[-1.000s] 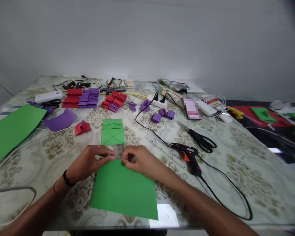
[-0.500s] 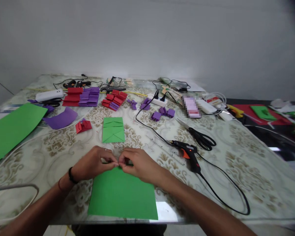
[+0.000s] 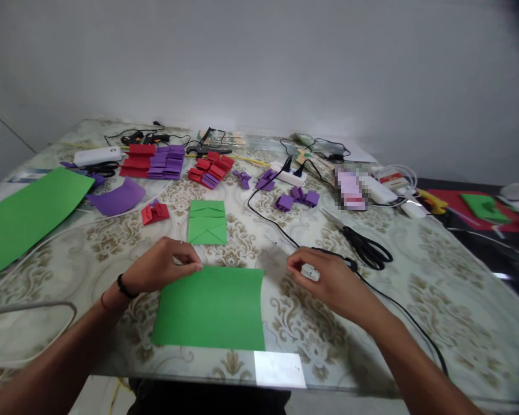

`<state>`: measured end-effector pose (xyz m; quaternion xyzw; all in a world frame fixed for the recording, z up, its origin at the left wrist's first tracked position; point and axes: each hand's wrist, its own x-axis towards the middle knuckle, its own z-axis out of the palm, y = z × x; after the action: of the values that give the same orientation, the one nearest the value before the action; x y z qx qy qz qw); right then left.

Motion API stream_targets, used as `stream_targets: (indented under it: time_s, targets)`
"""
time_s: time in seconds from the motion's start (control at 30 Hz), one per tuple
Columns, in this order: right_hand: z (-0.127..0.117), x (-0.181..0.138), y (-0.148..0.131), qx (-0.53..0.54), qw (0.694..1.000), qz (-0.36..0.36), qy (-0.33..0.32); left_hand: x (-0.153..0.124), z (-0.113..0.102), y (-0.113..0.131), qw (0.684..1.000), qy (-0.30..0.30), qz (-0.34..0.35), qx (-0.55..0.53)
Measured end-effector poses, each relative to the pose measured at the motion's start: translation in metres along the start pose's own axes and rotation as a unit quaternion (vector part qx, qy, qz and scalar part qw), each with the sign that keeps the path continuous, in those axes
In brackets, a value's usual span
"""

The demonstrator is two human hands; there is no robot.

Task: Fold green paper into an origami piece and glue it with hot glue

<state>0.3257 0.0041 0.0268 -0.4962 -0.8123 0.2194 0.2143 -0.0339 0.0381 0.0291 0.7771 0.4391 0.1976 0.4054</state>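
Note:
My left hand (image 3: 166,265) is closed in a pinch at the far left edge of a green paper sheet (image 3: 211,311), which lies on the patterned tabletop with its far edge creased. My right hand (image 3: 324,279) is off the sheet to the right, fingers curled together over a clear ruler (image 3: 277,244). Whether those fingertips grip the ruler cannot be made out. Behind that hand, the black glue gun (image 3: 350,264) is mostly hidden. A folded green paper piece (image 3: 207,222) lies beyond the sheet.
Black-handled scissors (image 3: 365,248) lie at right, near the glue gun cord (image 3: 398,302). Folded red pieces (image 3: 211,170), purple pieces (image 3: 285,202) and a power strip (image 3: 289,173) stand farther back. A large green sheet (image 3: 30,222) is at left.
My right hand has left the sheet's far edge and moved right to the ruler and glue gun. My left hand stays at the edge; the sheet's far edge is now uncovered.

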Motion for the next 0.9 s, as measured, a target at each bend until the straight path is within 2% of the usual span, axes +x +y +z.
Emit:
stream_targets:
  time_s: [0.1, 0.23, 0.37, 0.5, 0.63, 0.77, 0.9]
  targets:
    - [0.006, 0.01, -0.015, 0.001, 0.998, -0.037, 0.049, 0.0, 0.008, 0.004, 1.0, 0.006, 0.004, -0.012]
    - [0.036, 0.034, -0.044, 0.007, 0.995, -0.099, 0.03, 0.0, 0.017, 0.005, 0.998, 0.047, 0.041, 0.0]
    - [0.057, 0.047, -0.055, 0.025, 0.995, -0.098, 0.014, 0.0, 0.02, 0.002, 0.995, 0.078, 0.064, 0.012]
    - [0.065, 0.047, -0.054, 0.029, 0.997, -0.076, -0.014, 0.0, 0.024, -0.003, 0.993, 0.075, 0.075, 0.043]
    - [0.071, 0.047, -0.056, -0.035, 0.995, -0.078, -0.051, -0.001, 0.031, -0.006, 0.986, 0.078, 0.09, 0.113]
    - [0.08, 0.048, -0.063, -0.06, 0.991, -0.091, -0.072, -0.001, 0.04, -0.003, 0.978, 0.042, 0.124, 0.165]
    - [0.084, 0.048, -0.068, -0.07, 0.989, -0.102, -0.079, -0.002, 0.044, 0.001, 0.985, 0.02, 0.088, 0.147]
